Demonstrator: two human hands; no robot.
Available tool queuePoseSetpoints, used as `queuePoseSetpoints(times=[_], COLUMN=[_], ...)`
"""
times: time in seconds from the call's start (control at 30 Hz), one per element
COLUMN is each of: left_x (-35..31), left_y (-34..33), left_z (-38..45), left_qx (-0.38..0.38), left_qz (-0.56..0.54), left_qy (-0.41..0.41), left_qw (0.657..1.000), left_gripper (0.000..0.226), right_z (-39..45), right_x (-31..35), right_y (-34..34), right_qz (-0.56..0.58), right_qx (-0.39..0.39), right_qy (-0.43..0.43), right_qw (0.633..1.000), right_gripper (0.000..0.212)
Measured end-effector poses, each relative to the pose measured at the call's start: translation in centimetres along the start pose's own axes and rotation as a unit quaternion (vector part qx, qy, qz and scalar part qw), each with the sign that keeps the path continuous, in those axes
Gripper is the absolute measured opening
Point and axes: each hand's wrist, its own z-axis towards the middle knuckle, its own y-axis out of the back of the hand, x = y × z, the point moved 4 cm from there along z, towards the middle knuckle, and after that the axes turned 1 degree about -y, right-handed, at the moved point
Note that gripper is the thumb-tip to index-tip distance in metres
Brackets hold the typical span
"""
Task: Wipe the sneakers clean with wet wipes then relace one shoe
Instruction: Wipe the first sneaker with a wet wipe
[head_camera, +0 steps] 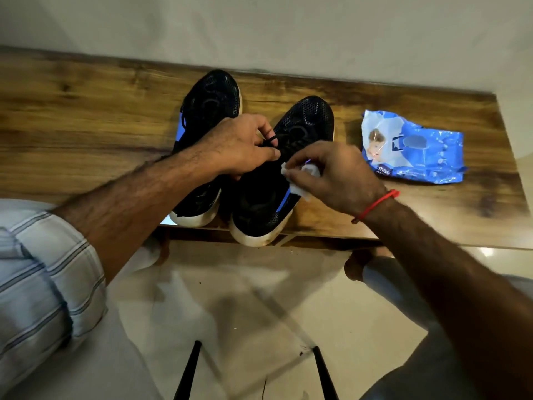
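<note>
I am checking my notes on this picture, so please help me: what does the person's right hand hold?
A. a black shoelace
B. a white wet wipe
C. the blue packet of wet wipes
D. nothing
B: the right hand pinches a crumpled white wet wipe against the right sneaker, while the blue wipes packet lies untouched on the wooden table.

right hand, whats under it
Under the right hand a white wet wipe shows, pinched in its fingers against the right sneaker. How much more wipe lies beneath the palm is hidden, as is that stretch of the shoe's side.
</note>
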Motion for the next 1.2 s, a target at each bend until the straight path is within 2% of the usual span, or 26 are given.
queuePoseSetpoints(times=[0.2, 0.4, 0.53, 0.67, 0.8, 0.9, 0.93, 1.07, 1.13, 1.2], left_x=[-0.1, -0.1, 0.0, -0.2, 0.0, -0.2, -0.3, 0.0, 0.0, 0.0], left_y=[0.0, 0.0, 0.2, -0.1, 0.2, -0.1, -0.1, 0.1, 0.0, -0.1], left_z=[0.0, -0.1, 0.0, -0.1, -0.1, -0.2, -0.2, -0.1, -0.1, -0.1], left_qx=[-0.002, 0.000, -0.003, -0.002, -0.004, 0.002, 0.000, 0.003, 0.007, 0.010], left_qz=[0.001, 0.004, 0.008, 0.011, 0.011, 0.015, 0.019, -0.002, 0.000, -0.009], left_qy=[-0.002, 0.003, -0.002, 0.001, 0.002, -0.001, -0.001, 0.002, 0.006, 0.008], left_qw=[1.000, 1.000, 1.000, 1.000, 1.000, 1.000, 1.000, 1.000, 1.000, 1.000], left_gripper=[0.013, 0.014, 0.014, 0.015, 0.014, 0.015, 0.015, 0.013, 0.013, 0.011], right_z=[-1.6, -0.8, -1.8, -0.6, -1.6, -0.6, -0.5, -1.5, -1.0, -0.1], right_x=[2.8, 0.8, 3.2, 0.4, 2.7, 1.0, 0.7, 3.6, 2.2, -1.2], right_y=[-1.4, -0.3, -1.7, -0.6, -2.2, -0.8, -0.6, -1.9, -1.0, 0.7], right_qz=[-0.004, -0.011, -0.005, -0.012, 0.025, 0.033, 0.035, 0.079, 0.114, 0.141], right_qx=[0.032, -0.021, 0.025, -0.031, -0.007, -0.044, -0.044, 0.021, 0.004, -0.052], right_qy=[0.109, 0.051, 0.139, 0.056, 0.125, 0.059, 0.048, 0.100, 0.048, -0.034], right_qw=[0.993, 0.998, 0.990, 0.998, 0.992, 0.997, 0.997, 0.992, 0.992, 0.988], right_gripper=[0.007, 0.019, 0.013, 0.019, 0.014, 0.019, 0.020, 0.024, 0.024, 0.025])
